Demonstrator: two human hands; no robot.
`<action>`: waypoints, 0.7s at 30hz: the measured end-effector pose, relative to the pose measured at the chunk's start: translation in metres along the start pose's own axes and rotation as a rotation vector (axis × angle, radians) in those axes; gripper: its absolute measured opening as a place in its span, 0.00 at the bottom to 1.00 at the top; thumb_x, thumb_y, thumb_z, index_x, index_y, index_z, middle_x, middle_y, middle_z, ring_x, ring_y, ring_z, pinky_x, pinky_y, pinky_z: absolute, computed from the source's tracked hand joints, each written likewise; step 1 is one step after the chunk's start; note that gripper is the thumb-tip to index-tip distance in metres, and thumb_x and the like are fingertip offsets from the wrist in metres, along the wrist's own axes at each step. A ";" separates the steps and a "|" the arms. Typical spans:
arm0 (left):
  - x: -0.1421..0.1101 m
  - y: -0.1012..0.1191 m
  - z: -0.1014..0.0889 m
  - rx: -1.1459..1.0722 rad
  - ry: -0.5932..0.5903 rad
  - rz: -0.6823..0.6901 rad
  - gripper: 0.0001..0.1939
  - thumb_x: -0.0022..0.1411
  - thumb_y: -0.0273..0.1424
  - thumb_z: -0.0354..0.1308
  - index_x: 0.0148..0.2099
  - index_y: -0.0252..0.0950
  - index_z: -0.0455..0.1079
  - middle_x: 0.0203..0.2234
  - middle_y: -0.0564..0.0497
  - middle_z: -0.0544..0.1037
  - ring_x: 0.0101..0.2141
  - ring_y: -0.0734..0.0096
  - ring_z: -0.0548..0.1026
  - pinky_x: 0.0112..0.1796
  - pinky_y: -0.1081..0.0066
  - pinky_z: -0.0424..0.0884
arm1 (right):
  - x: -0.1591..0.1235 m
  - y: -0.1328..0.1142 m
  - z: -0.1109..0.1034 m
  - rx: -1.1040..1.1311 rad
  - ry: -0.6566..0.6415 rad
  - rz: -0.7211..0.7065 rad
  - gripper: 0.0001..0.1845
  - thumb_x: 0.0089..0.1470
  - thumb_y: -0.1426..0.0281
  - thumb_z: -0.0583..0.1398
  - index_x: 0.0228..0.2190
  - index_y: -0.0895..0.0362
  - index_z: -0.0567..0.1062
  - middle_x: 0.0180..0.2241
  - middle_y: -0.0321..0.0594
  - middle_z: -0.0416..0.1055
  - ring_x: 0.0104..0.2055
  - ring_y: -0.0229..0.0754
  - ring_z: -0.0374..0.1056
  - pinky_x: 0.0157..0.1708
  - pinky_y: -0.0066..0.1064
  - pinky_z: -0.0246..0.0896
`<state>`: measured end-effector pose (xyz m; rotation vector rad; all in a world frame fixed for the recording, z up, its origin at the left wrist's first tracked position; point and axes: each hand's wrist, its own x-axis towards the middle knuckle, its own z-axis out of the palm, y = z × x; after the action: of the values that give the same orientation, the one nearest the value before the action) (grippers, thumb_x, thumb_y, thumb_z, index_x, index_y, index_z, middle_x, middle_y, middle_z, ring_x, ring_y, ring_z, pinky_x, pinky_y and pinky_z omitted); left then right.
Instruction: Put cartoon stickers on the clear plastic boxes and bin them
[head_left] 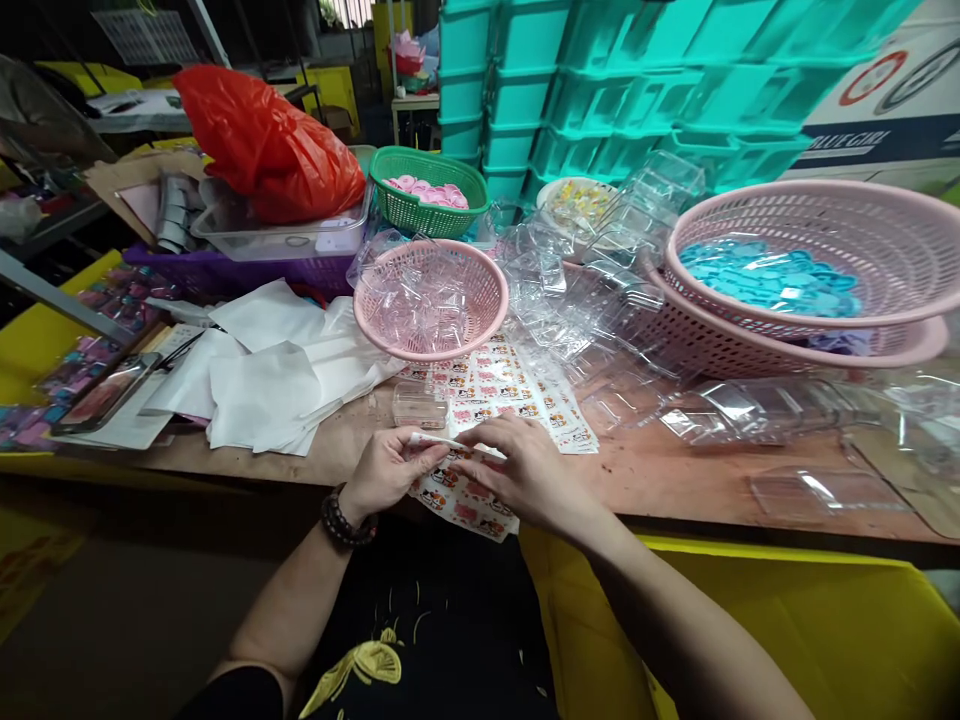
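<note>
Between my two hands, at the table's front edge, is a sticker sheet point(466, 503) printed with small cartoon animals. My left hand point(386, 474) pinches its upper left edge between thumb and fingers. My right hand point(525, 468) has its thumb and fingers closed at the folded upper edge on the right. The sheet's lower part hangs over the edge toward my lap. Just beyond my left hand lies a small clear plastic box point(420, 405). More printed sticker sheets point(529, 385) lie flat beyond my right hand.
A pink basket point(367, 325) of clear plastic pieces stands ahead. White paper sheets point(266, 390) lie left, near a phone point(112, 390). Clear plastic boxes point(570, 310) pile up right, beside stacked pink baskets point(892, 225) with blue pieces. Behind are a green basket point(397, 212) and teal crates point(600, 100).
</note>
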<state>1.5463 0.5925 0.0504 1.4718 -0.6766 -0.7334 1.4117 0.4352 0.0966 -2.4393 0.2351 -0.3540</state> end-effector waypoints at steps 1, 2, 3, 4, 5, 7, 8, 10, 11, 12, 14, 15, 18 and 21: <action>-0.001 -0.002 0.002 0.023 0.022 0.009 0.21 0.50 0.46 0.71 0.34 0.31 0.82 0.25 0.46 0.82 0.24 0.72 0.75 0.25 0.74 0.70 | 0.001 -0.002 0.004 0.081 -0.007 0.013 0.10 0.59 0.61 0.64 0.35 0.54 0.81 0.34 0.43 0.80 0.38 0.46 0.74 0.41 0.38 0.67; -0.001 -0.004 0.003 0.032 0.045 0.001 0.22 0.50 0.47 0.70 0.34 0.30 0.82 0.24 0.46 0.81 0.22 0.73 0.73 0.23 0.74 0.69 | 0.002 -0.002 0.007 0.176 -0.008 0.035 0.10 0.59 0.61 0.63 0.34 0.54 0.81 0.32 0.42 0.81 0.35 0.44 0.75 0.38 0.35 0.67; -0.001 -0.007 0.004 0.030 0.066 -0.015 0.23 0.50 0.48 0.70 0.34 0.30 0.82 0.22 0.47 0.80 0.20 0.73 0.72 0.22 0.74 0.68 | 0.002 -0.002 0.010 0.268 -0.003 0.062 0.10 0.60 0.62 0.63 0.33 0.54 0.81 0.32 0.41 0.81 0.34 0.42 0.75 0.36 0.33 0.68; -0.001 -0.009 0.004 0.022 0.078 -0.033 0.24 0.49 0.49 0.71 0.34 0.30 0.82 0.21 0.47 0.80 0.20 0.73 0.71 0.22 0.74 0.67 | 0.003 -0.001 0.012 0.339 0.004 0.087 0.10 0.60 0.62 0.63 0.33 0.54 0.82 0.32 0.40 0.81 0.33 0.42 0.75 0.34 0.32 0.68; -0.001 -0.011 0.003 0.009 0.077 -0.048 0.25 0.48 0.49 0.71 0.35 0.30 0.82 0.21 0.48 0.79 0.21 0.73 0.72 0.23 0.73 0.68 | 0.003 0.000 0.014 0.381 0.016 0.108 0.11 0.59 0.61 0.63 0.34 0.54 0.82 0.32 0.40 0.81 0.32 0.42 0.75 0.33 0.32 0.69; 0.000 -0.014 0.002 -0.040 0.029 -0.076 0.25 0.48 0.50 0.71 0.36 0.31 0.82 0.23 0.48 0.80 0.23 0.71 0.73 0.27 0.72 0.70 | 0.002 0.004 0.015 0.360 0.060 0.121 0.10 0.59 0.61 0.62 0.35 0.52 0.82 0.32 0.39 0.82 0.32 0.43 0.76 0.35 0.35 0.70; 0.001 -0.014 0.001 -0.076 -0.007 -0.090 0.26 0.49 0.51 0.70 0.37 0.31 0.81 0.24 0.48 0.80 0.25 0.71 0.74 0.29 0.72 0.71 | 0.001 0.006 0.016 0.302 0.098 0.108 0.10 0.59 0.61 0.62 0.35 0.51 0.82 0.32 0.39 0.82 0.33 0.43 0.76 0.39 0.38 0.70; 0.002 -0.016 0.000 -0.162 -0.064 -0.125 0.26 0.51 0.51 0.70 0.37 0.31 0.81 0.25 0.48 0.80 0.27 0.71 0.75 0.31 0.72 0.71 | -0.004 0.011 0.017 0.127 0.183 0.044 0.08 0.60 0.63 0.62 0.36 0.48 0.83 0.37 0.40 0.82 0.38 0.46 0.76 0.50 0.47 0.66; 0.002 -0.018 0.000 -0.208 -0.079 -0.147 0.26 0.49 0.52 0.70 0.35 0.31 0.80 0.25 0.48 0.80 0.26 0.71 0.75 0.31 0.72 0.71 | -0.007 0.014 0.018 0.037 0.210 -0.010 0.07 0.60 0.64 0.62 0.36 0.45 0.83 0.39 0.39 0.82 0.41 0.47 0.76 0.54 0.51 0.63; 0.002 -0.019 -0.001 -0.251 -0.089 -0.174 0.27 0.47 0.52 0.71 0.34 0.30 0.80 0.24 0.48 0.79 0.25 0.72 0.74 0.30 0.72 0.71 | -0.011 0.016 0.019 -0.035 0.213 -0.073 0.07 0.60 0.64 0.62 0.35 0.43 0.83 0.40 0.38 0.82 0.42 0.47 0.75 0.56 0.53 0.60; 0.000 -0.023 -0.003 -0.316 -0.104 -0.238 0.29 0.43 0.53 0.73 0.31 0.29 0.78 0.22 0.48 0.79 0.23 0.73 0.73 0.28 0.73 0.69 | -0.018 0.018 0.020 -0.088 0.205 -0.188 0.06 0.57 0.63 0.64 0.32 0.38 0.83 0.35 0.36 0.81 0.39 0.46 0.74 0.53 0.51 0.63; -0.001 -0.025 -0.005 -0.337 -0.116 -0.270 0.29 0.43 0.53 0.73 0.31 0.29 0.78 0.22 0.47 0.79 0.23 0.72 0.73 0.27 0.73 0.68 | -0.018 0.018 0.019 -0.076 0.246 -0.213 0.06 0.56 0.62 0.65 0.30 0.38 0.83 0.32 0.36 0.80 0.37 0.46 0.73 0.50 0.49 0.65; -0.008 -0.030 -0.013 -0.340 -0.141 -0.290 0.25 0.48 0.48 0.72 0.37 0.31 0.79 0.28 0.46 0.81 0.28 0.69 0.77 0.32 0.71 0.71 | 0.007 0.017 0.010 0.059 0.534 -0.111 0.11 0.60 0.58 0.60 0.40 0.40 0.82 0.36 0.41 0.77 0.40 0.49 0.72 0.47 0.49 0.67; -0.016 -0.032 -0.022 -0.290 -0.182 -0.192 0.17 0.49 0.40 0.71 0.37 0.33 0.80 0.31 0.45 0.82 0.32 0.66 0.77 0.37 0.68 0.72 | 0.076 0.020 -0.004 0.168 0.524 0.021 0.28 0.66 0.58 0.52 0.65 0.46 0.62 0.50 0.47 0.73 0.47 0.50 0.71 0.49 0.48 0.67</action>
<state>1.5530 0.6203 0.0194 1.2226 -0.5426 -1.0772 1.4814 0.3982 0.1017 -2.1374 0.4346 -0.9626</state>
